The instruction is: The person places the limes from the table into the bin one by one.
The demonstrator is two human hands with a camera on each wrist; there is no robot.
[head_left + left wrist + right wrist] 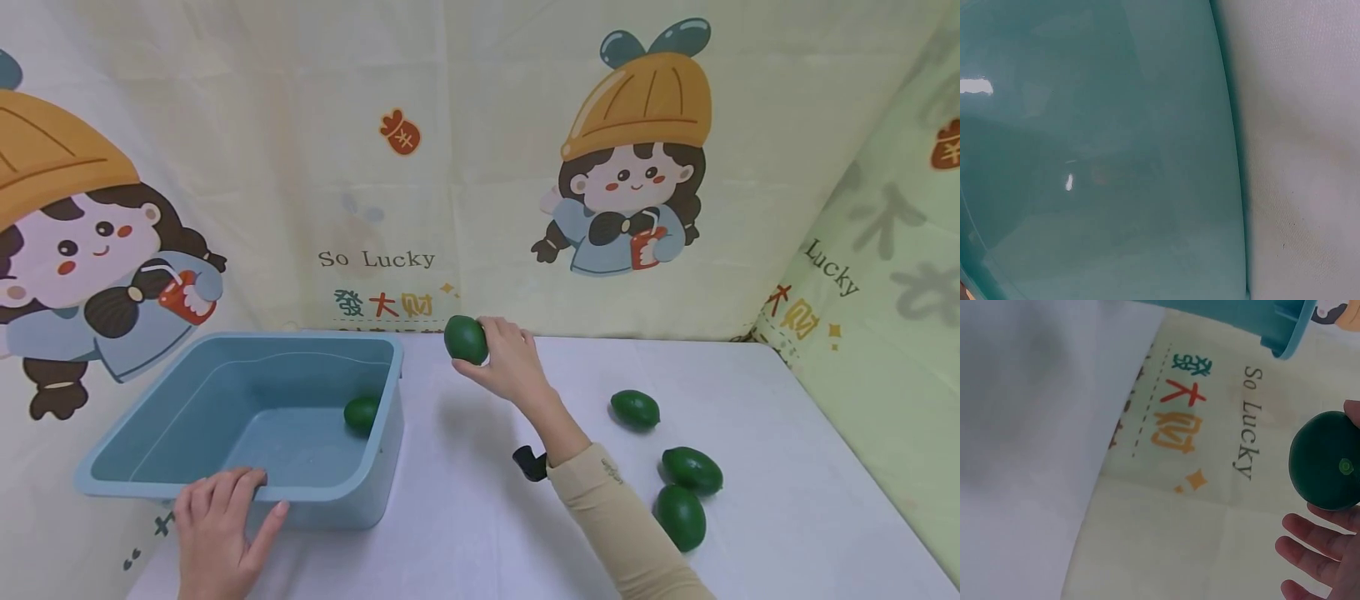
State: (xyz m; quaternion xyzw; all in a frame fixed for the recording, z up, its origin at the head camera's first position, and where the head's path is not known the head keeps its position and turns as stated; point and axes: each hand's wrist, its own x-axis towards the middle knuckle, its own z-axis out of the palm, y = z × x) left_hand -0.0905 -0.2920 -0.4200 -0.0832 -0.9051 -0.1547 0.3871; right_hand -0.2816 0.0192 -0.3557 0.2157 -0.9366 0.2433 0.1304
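My right hand (510,358) holds a dark green lime (466,340) above the table, just right of the blue plastic bin (388,492). The right wrist view shows the held lime (1325,462) at its right edge, a thumb tip above it and several spread fingers (1313,540) at and below its underside. At the bin's near side, my left hand (217,529) grips the rim, fingers hooked over it and thumb outside. Inside the bin, one lime (362,414) lies against the right wall. The left wrist view shows only bin wall (1116,156) and white cloth; no hand appears there.
Right of my right forearm lie three more limes: one farther back (635,410), and two close together, one (692,471) behind the other (680,517). A printed cloth backdrop (480,208) rises behind the white table (465,517). A black device (529,463) sits at my right wrist.
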